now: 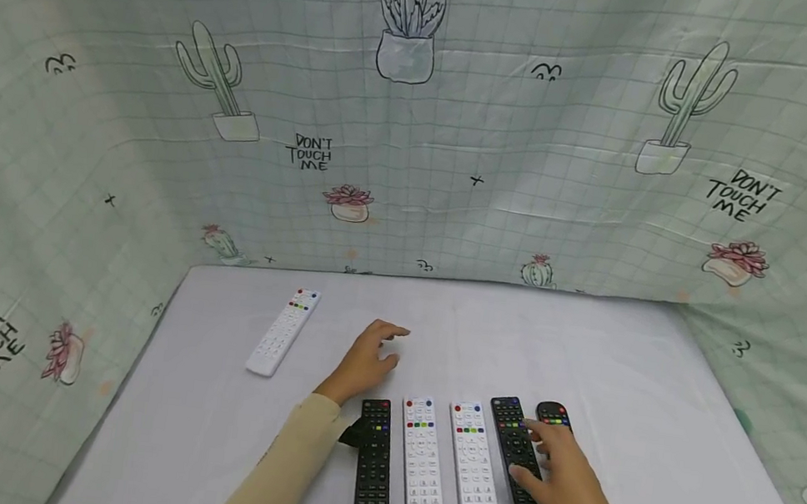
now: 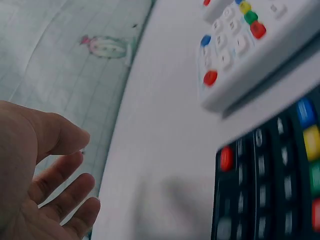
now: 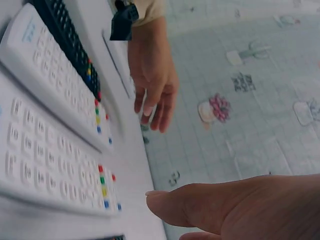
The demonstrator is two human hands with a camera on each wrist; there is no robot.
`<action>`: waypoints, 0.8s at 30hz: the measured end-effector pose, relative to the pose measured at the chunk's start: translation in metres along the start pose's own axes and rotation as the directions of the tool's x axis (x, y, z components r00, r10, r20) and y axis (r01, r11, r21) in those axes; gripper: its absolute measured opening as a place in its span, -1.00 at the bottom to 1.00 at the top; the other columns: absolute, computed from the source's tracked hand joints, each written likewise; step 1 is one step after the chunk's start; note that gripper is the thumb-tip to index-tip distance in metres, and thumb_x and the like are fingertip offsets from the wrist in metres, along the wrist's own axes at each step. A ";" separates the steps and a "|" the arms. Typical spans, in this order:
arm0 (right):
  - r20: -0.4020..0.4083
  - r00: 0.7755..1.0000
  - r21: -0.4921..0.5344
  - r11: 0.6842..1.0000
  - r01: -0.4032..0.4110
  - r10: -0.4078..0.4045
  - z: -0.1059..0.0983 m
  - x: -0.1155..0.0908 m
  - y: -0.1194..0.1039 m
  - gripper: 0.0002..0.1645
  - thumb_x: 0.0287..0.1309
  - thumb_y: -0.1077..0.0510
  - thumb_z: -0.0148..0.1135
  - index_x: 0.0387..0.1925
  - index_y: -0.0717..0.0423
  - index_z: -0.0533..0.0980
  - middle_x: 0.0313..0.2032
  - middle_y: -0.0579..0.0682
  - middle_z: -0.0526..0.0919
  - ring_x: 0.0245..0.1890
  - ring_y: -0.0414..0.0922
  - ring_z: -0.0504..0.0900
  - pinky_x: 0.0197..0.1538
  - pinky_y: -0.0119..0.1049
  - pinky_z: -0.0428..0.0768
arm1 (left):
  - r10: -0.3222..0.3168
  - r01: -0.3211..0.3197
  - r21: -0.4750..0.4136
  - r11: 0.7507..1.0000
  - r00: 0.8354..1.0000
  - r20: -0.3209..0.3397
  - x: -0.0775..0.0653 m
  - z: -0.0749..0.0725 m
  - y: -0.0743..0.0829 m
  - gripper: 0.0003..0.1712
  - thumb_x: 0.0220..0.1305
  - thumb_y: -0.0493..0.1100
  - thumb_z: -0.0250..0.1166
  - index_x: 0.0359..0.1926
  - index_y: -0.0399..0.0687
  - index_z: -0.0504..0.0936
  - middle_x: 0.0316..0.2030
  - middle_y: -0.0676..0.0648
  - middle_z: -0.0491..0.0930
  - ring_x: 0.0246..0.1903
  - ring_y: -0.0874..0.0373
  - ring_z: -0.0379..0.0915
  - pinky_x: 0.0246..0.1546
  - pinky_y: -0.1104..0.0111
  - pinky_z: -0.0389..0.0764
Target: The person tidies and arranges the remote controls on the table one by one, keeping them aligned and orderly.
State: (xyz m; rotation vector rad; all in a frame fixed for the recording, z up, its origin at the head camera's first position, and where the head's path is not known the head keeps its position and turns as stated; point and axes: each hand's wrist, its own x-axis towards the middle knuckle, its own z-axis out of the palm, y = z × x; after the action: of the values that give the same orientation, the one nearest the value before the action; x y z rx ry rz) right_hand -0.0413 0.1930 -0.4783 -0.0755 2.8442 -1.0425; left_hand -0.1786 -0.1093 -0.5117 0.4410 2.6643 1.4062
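Observation:
My left hand (image 1: 363,361) is above the white table, behind the row of remotes, with loosely bent fingers and nothing between them. In the left wrist view, its thumb and fingertips (image 2: 82,165) stand apart. My right hand (image 1: 561,477) is over a black remote control (image 1: 512,442), its thumb near the left edge and its fingers over the right side. A second black remote (image 1: 552,411) with a rounded end lies beside it, partly hidden by that hand. In the right wrist view, the thumb (image 3: 200,205) is straight and holds nothing visible.
Left of the right hand lie two white remotes, one (image 1: 474,475) beside the other (image 1: 424,469), then a black remote (image 1: 374,467) near the left sleeve. Another white remote (image 1: 284,331) lies slanted at the table's left. A printed cloth (image 1: 449,123) hangs behind the table (image 1: 514,333).

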 end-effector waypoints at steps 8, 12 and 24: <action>0.020 0.994 0.060 0.993 0.105 -0.106 0.018 0.012 -0.027 -0.26 0.05 0.31 0.60 0.28 0.36 0.53 0.04 0.16 0.60 -0.01 0.03 0.66 -0.01 -0.07 0.75 | -0.032 0.029 -0.031 0.999 0.992 -0.124 -0.021 -0.033 -0.019 -0.51 0.39 -0.48 0.25 0.32 -0.29 0.58 0.24 -0.26 0.51 0.29 -0.24 0.43 0.36 -0.12 0.47; 0.037 0.988 0.084 0.986 0.146 -0.150 0.026 0.019 -0.041 -0.28 0.06 0.28 0.60 0.27 0.33 0.55 0.04 0.13 0.61 -0.03 0.02 0.66 0.00 -0.04 0.73 | -0.057 0.053 -0.028 0.998 0.982 -0.182 -0.032 -0.047 -0.027 -0.50 0.37 -0.50 0.26 0.31 -0.28 0.59 0.26 -0.27 0.52 0.29 -0.25 0.44 0.35 -0.13 0.47; 0.140 0.944 0.198 0.943 0.269 -0.299 0.052 0.042 -0.077 -0.33 0.18 0.27 0.52 0.29 0.34 0.50 0.04 0.18 0.60 0.00 0.11 0.65 0.03 0.01 0.72 | -0.122 0.118 -0.033 0.993 0.950 -0.287 -0.061 -0.081 -0.041 -0.49 0.37 -0.49 0.25 0.33 -0.32 0.57 0.28 -0.33 0.50 0.30 -0.26 0.42 0.34 -0.13 0.46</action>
State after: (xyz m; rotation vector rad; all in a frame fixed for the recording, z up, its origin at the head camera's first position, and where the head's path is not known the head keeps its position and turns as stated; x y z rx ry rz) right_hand -0.0758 0.0974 -0.4716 -0.5478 2.6274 -1.2694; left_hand -0.1468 -0.2134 -0.5018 0.0718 2.8426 1.5595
